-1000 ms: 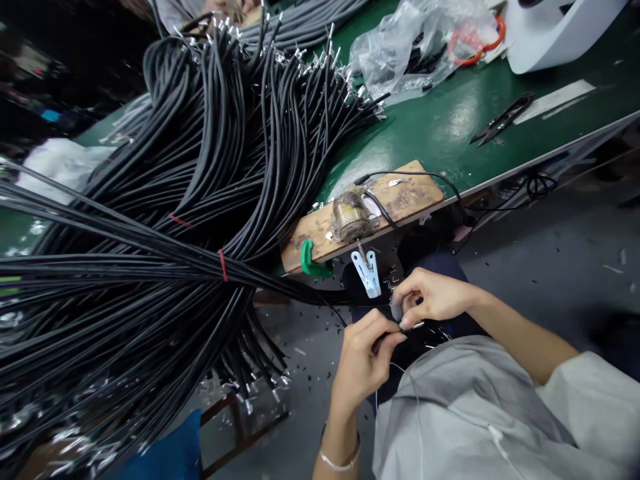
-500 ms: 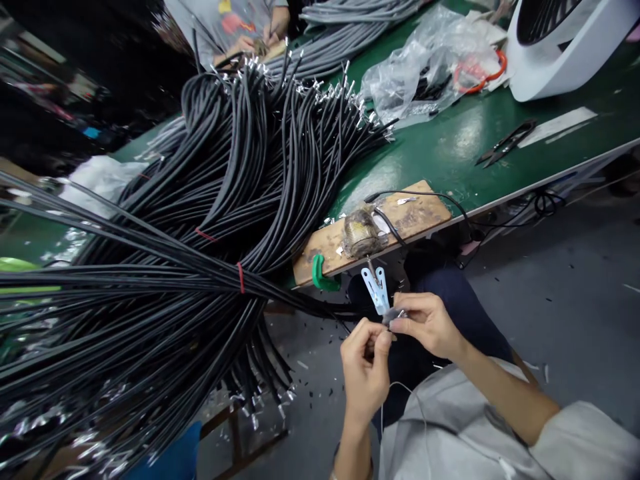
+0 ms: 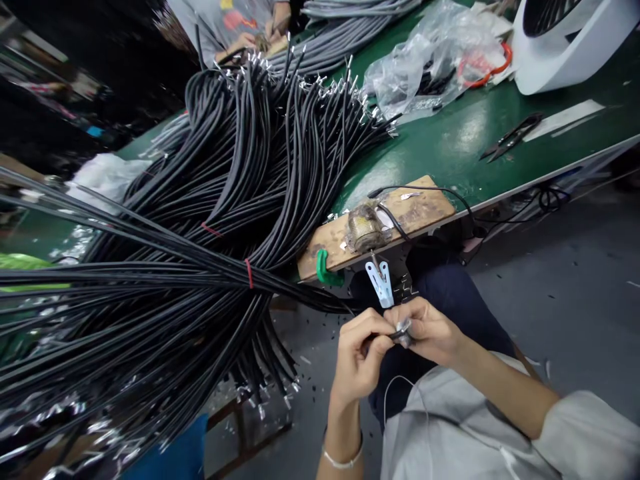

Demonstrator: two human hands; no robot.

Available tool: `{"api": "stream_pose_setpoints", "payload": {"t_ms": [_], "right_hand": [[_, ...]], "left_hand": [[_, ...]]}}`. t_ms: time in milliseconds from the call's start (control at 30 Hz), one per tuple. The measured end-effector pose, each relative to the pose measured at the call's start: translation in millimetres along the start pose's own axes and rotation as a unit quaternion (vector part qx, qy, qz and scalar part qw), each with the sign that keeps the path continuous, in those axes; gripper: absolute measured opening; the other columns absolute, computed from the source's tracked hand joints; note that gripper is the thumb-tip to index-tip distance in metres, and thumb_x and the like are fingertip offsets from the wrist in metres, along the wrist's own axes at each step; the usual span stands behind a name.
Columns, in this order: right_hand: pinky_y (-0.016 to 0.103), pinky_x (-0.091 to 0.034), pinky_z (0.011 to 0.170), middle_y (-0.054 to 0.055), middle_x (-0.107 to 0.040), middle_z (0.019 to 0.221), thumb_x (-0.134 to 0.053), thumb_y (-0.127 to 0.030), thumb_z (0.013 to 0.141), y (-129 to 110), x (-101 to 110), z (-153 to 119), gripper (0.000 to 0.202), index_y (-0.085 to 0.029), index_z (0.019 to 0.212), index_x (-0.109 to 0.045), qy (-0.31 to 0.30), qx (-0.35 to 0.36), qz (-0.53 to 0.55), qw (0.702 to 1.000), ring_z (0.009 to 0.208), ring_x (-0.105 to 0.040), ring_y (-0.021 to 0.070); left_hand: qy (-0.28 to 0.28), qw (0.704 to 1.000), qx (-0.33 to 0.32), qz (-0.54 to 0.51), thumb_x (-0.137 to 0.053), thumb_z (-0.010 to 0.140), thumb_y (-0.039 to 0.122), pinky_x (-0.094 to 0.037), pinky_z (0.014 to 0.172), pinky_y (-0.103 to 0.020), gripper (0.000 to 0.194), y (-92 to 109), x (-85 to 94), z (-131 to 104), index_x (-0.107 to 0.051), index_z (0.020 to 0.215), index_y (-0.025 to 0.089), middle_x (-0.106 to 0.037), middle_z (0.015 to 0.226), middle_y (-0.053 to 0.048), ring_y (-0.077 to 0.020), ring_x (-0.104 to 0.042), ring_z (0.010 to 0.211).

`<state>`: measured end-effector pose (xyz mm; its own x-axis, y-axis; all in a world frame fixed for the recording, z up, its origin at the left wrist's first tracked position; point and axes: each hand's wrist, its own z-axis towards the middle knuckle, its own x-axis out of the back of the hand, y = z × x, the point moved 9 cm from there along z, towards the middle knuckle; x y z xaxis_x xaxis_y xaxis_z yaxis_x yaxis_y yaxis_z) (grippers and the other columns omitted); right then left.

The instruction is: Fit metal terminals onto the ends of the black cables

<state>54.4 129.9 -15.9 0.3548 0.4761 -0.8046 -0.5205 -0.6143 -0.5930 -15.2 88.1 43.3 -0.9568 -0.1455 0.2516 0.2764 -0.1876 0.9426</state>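
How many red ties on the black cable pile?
2: one red tie cinching the bundle that runs toward the hands, another red tie up-left on the heap. More may be buried in the cables.

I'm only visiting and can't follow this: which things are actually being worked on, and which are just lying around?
In use:
left hand and right hand, pinching one cable end
black cable bundle

Lying about:
snips
plastic bag
white fan
wooden board

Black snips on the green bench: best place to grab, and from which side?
Grip the snips across the dark handle end, probably the upper-right part, coming straight down: they lie flat on the bench with bare surface around, and the tips seem to point lower-left.
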Motion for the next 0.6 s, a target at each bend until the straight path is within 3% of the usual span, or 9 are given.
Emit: {"api": "stream_pose_setpoints", "payload": {"t_ms": [100,200,300,433,500,600], "right_hand": [[0.019,-0.027,0.036,0.0,-0.054,0.046,-0.076,-0.04,0.068,21,2,-2,0.033,-0.012,0.053,-0.064,0.019,-0.121,0.02,0.992,0.037,-0.041,0.0061],[0.018,-0.024,0.033,0.0,-0.055,0.042,-0.076,-0.036,0.061,15,14,3,0.031,-0.011,0.047,-0.063,0.054,-0.161,-0.055,0.984,0.032,-0.039,0.0048],[0.018,-0.025,0.036,-0.002,-0.054,0.042,-0.079,-0.039,0.056,-17,30,17,0.033,-0.012,0.048,-0.062,0.13,-0.109,-0.139,0.976,0.036,-0.04,0.0046],[0.019,-0.03,0.046,-0.002,-0.056,0.049,-0.077,-0.044,0.066,-62,27,35,0.037,-0.012,0.053,-0.064,0.184,0.0,-0.288,0.94,0.047,-0.043,0.0058],[0.02,-0.029,0.047,-0.003,-0.052,0.049,-0.077,-0.047,0.067,-65,16,44,0.041,-0.011,0.054,-0.063,0.157,0.006,-0.333,0.93,0.049,-0.042,0.0063],[0.021,-0.033,0.047,-0.002,-0.052,0.053,-0.074,-0.057,0.068,-46,4,51,0.048,-0.012,0.058,-0.063,0.11,-0.028,-0.245,0.963,0.051,-0.045,0.0076]], "left_hand": [[0.022,0.999,-0.029,0.029,-0.057,0.091,0.033,-0.04,0.059,-0.027,0.022,5,2.2,3,-0.066,0.077,0.017,-0.062,0.066,-0.004,-0.0154,-0.053,0.063],[0.042,0.997,-0.037,0.056,-0.061,0.088,0.024,-0.041,0.06,-0.026,0.011,6,3.4,0,-0.065,0.08,0.018,-0.062,0.07,-0.003,-0.0152,-0.054,0.066],[0.072,0.994,-0.039,0.069,-0.063,0.085,0.017,-0.039,0.058,-0.024,0.004,6,9.0,-4,-0.065,0.082,0.018,-0.06,0.071,-0.002,-0.0143,-0.053,0.067],[0.118,0.988,-0.059,0.078,-0.065,0.083,0.015,-0.039,0.057,-0.023,0.003,13,18.7,-9,-0.066,0.082,0.018,-0.059,0.069,-0.001,-0.0135,-0.052,0.065],[0.149,0.984,-0.066,0.076,-0.066,0.082,0.016,-0.04,0.057,-0.022,0.003,16,24.2,-11,-0.066,0.081,0.019,-0.059,0.069,0.0,-0.0127,-0.053,0.064],[0.181,0.979,-0.062,0.072,-0.066,0.082,0.016,-0.04,0.056,-0.021,0.004,16,28.2,-10,-0.065,0.079,0.018,-0.058,0.071,0.0,-0.0119,-0.053,0.064]]}}
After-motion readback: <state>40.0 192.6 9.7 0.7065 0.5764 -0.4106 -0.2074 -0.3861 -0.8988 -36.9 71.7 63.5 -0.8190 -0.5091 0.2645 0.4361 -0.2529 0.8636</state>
